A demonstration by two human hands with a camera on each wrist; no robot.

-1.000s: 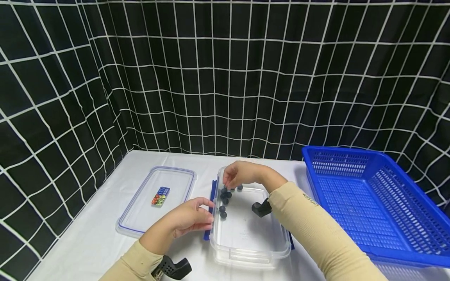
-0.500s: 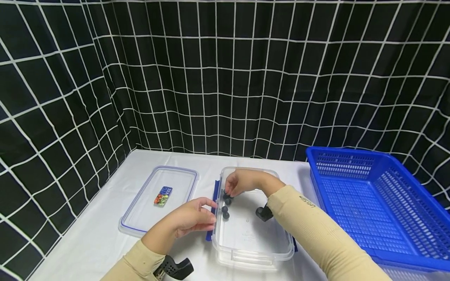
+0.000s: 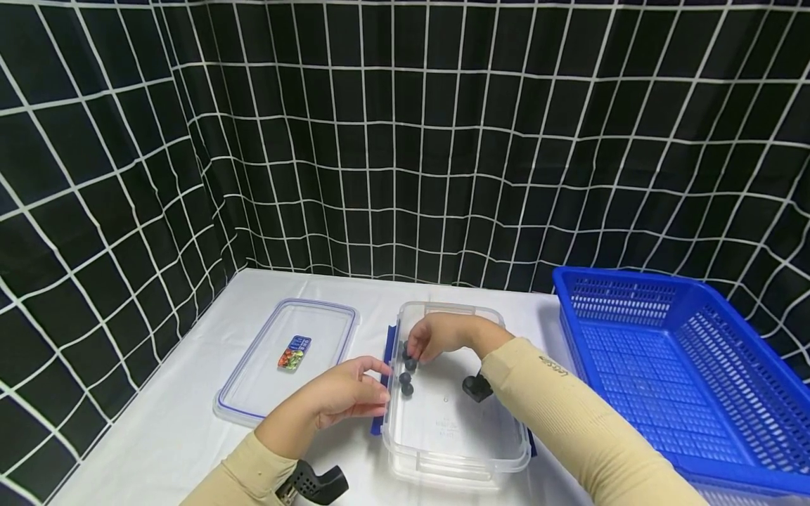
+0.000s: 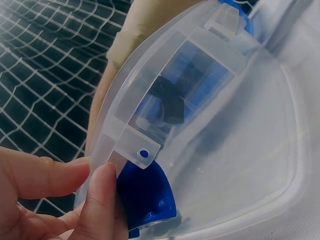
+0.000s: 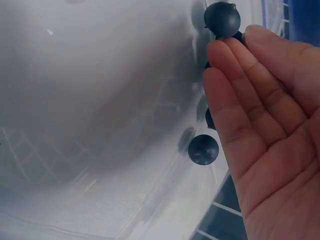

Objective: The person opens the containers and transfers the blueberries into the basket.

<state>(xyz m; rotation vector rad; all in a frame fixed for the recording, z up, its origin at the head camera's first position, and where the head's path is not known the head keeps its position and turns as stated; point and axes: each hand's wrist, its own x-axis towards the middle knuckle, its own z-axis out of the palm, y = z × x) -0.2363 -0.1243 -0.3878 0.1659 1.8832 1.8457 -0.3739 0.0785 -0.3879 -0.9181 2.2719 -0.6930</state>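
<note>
A clear plastic food container (image 3: pixel 468 422) sits uncovered on the white table, with blue latches folded down. Small dark balls (image 3: pixel 407 389) lie along its left inner wall. My left hand (image 3: pixel 344 390) pinches the left rim; in the left wrist view its thumb and a finger meet beside a blue latch (image 4: pixel 147 197). Reaching inside from the right, my right hand (image 3: pixel 439 334) has thumb and fingertips around a dark ball (image 5: pixel 239 36), mostly hidden. Another ball (image 5: pixel 222 19) shows just past the fingertips, and one (image 5: pixel 203 149) lies beside the hand.
Flat on the table at left lies the clear lid (image 3: pixel 253 379) with a blue seal and a colourful label (image 3: pixel 294 353). A large blue plastic basket (image 3: pixel 652 358) stands at right. Behind the table hangs a black curtain (image 3: pixel 405 154) with a white grid.
Inside the container my right hand has come slightly nearer along the left wall, and the far balls seen earlier are out of sight. My left hand stays at the rim.
</note>
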